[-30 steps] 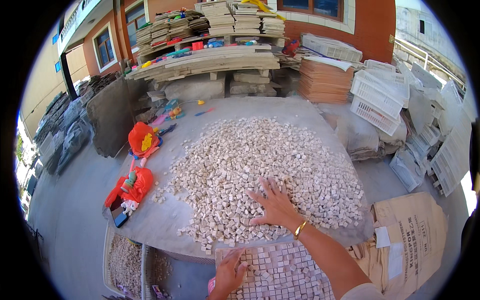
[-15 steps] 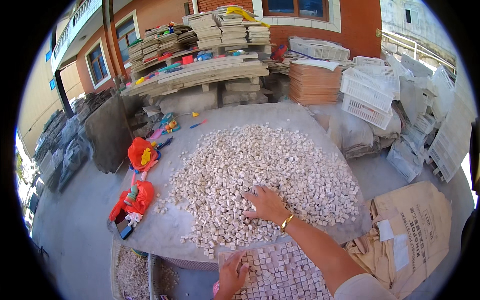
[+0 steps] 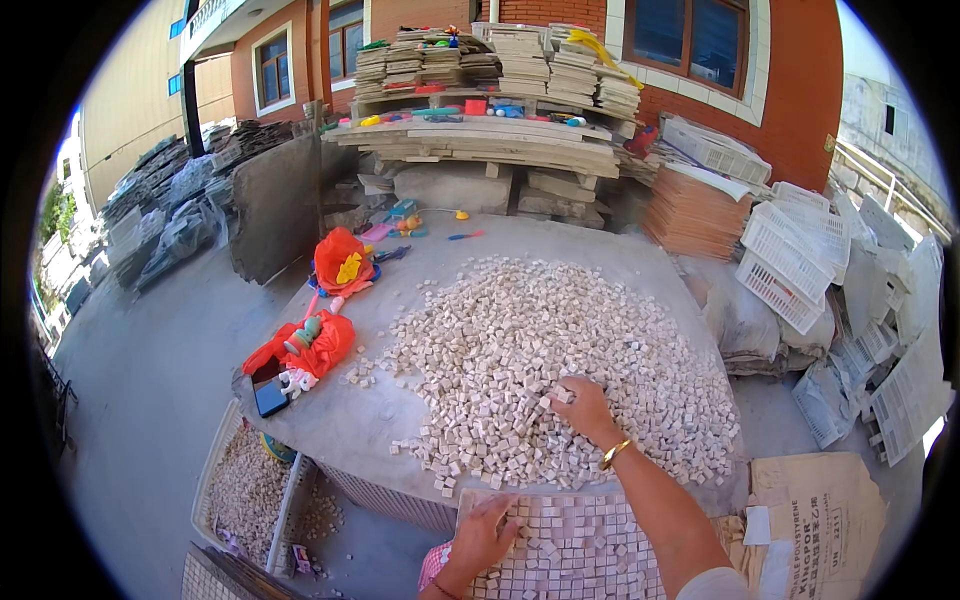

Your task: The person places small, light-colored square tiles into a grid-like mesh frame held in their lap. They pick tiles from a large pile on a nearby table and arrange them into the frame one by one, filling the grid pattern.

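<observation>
A broad heap of small off-white stone cubes [image 3: 540, 340] covers the middle of the grey table [image 3: 335, 425]. My right hand [image 3: 585, 408], with a gold bangle at its wrist, is at the near part of the heap. Its fingers are bent and pinched around a stone cube [image 3: 563, 394]; whether more cubes are in the grasp is hidden. Just below the heap is a gridded tray [image 3: 575, 545] whose cells are largely filled with cubes, some lying loose on top. My left hand [image 3: 483, 535] rests at the tray's left edge, its thumb and fingers apart over the cells.
A phone [image 3: 270, 397], a small white toy [image 3: 297, 381] and red bags [image 3: 340, 260] lie along the table's left side. Below stands a white crate [image 3: 215, 455] of cubes. Boards are stacked behind; white baskets [image 3: 790, 240] and a brown sack [image 3: 825, 500] sit right.
My right hand has gone from spread fingers on the heap to a pinch on a cube. The view has turned left, shifting everything rightward. My left hand stays at the tray's edge.
</observation>
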Tool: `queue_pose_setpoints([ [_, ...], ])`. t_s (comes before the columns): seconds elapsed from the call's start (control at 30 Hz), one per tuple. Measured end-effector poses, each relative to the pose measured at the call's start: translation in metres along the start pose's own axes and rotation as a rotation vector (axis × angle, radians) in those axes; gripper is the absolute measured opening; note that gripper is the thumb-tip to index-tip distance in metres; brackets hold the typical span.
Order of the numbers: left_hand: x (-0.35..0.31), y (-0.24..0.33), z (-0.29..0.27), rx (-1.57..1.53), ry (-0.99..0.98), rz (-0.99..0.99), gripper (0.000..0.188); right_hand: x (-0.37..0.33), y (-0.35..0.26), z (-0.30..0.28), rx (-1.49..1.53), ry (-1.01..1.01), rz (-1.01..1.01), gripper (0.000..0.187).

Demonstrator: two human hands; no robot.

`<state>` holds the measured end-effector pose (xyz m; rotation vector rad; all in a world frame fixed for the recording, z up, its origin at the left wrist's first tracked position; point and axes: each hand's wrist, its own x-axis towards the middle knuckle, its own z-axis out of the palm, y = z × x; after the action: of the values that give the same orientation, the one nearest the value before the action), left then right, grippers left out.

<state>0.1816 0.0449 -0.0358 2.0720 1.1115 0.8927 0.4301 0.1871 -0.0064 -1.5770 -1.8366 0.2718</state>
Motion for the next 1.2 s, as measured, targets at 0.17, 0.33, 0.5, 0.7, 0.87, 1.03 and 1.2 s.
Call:
queue_pose_setpoints([
  [0.17,0.0,0.003,0.001,-0.033,0.025,-0.003,0.039,0.013,0.028,-0.014,0.819,0.099,0.493,0.021],
  [0.33,-0.004,0.001,-0.003,-0.048,0.029,-0.028,0.039,0.012,0.01,-0.033,1.582,-0.025,0.829,0.021],
  [0.5,-0.002,0.001,0.001,-0.066,0.021,-0.003,0.04,0.004,0.011,-0.032,1.749,0.016,0.853,0.026],
  [0.7,-0.005,-0.007,0.001,-0.065,0.044,0.032,0.042,0.0,-0.011,-0.023,1.808,0.131,0.904,0.024],
  [0.87,-0.004,-0.01,0.005,-0.033,0.074,0.069,0.042,0.011,-0.013,-0.025,0.979,0.119,0.588,0.037],
  [1.03,-0.003,-0.001,-0.002,-0.069,-0.016,-0.045,0.042,0.027,-0.032,-0.005,-0.288,-0.111,-0.026,0.066],
  [1.2,-0.003,-0.003,0.003,-0.074,-0.011,-0.02,0.042,0.008,-0.103,0.037,-0.392,-0.147,-0.388,0.058],
])
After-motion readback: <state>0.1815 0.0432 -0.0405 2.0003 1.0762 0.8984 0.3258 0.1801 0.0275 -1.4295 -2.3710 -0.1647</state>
